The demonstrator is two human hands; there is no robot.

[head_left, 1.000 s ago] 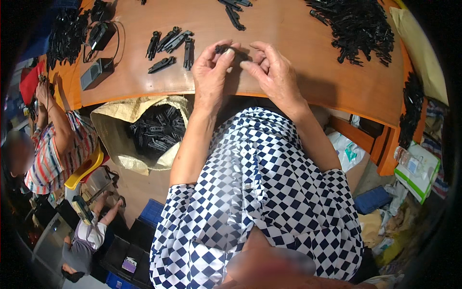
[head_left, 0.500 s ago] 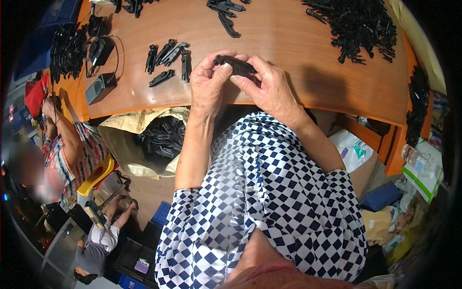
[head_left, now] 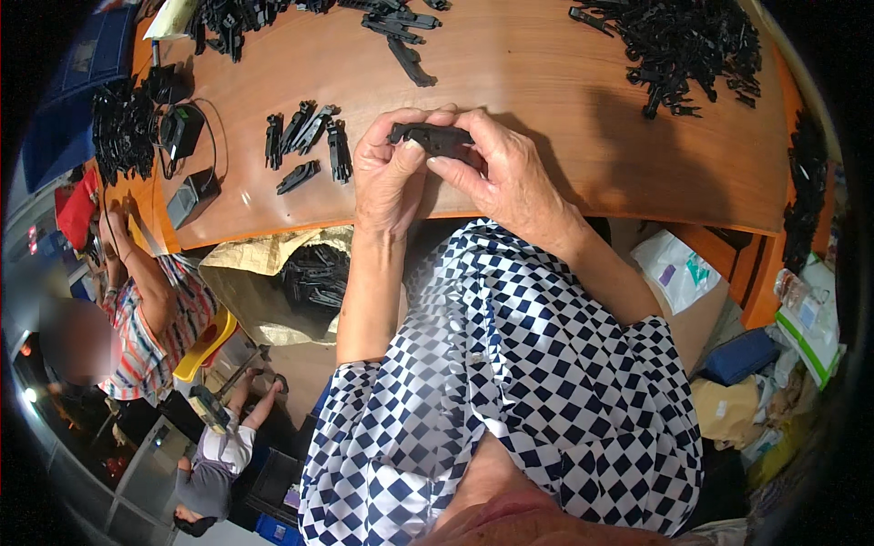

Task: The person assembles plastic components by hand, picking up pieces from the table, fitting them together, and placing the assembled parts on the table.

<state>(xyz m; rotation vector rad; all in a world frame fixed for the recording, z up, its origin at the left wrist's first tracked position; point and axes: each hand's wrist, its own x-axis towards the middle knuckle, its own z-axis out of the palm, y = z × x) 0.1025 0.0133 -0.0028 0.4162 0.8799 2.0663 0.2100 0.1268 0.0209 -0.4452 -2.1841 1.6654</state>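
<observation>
Both my hands grip one black elongated plastic part (head_left: 442, 138) just above the near edge of the wooden table (head_left: 510, 73). My left hand (head_left: 390, 168) pinches its left end, the thumb pressed on its near side. My right hand (head_left: 501, 168) holds the right end between thumb and curled fingers, which partly hide it. To the left of my hands lies a small group of similar black parts (head_left: 299, 129), with one part (head_left: 339, 150) nearest my left hand.
A big heap of black parts (head_left: 678, 55) sits at the far right, more (head_left: 401, 36) at the back. Black boxes with a cable (head_left: 182, 132) stand at left. Below the edge, a sack (head_left: 264, 273) holds parts. Another person (head_left: 150, 309) works at the left; someone else (head_left: 218, 464) is farther off.
The whole view has shifted slightly, so the table sits lower in the picture. Both hands keep hold of the black part, which is now tilted less, nearly level.
</observation>
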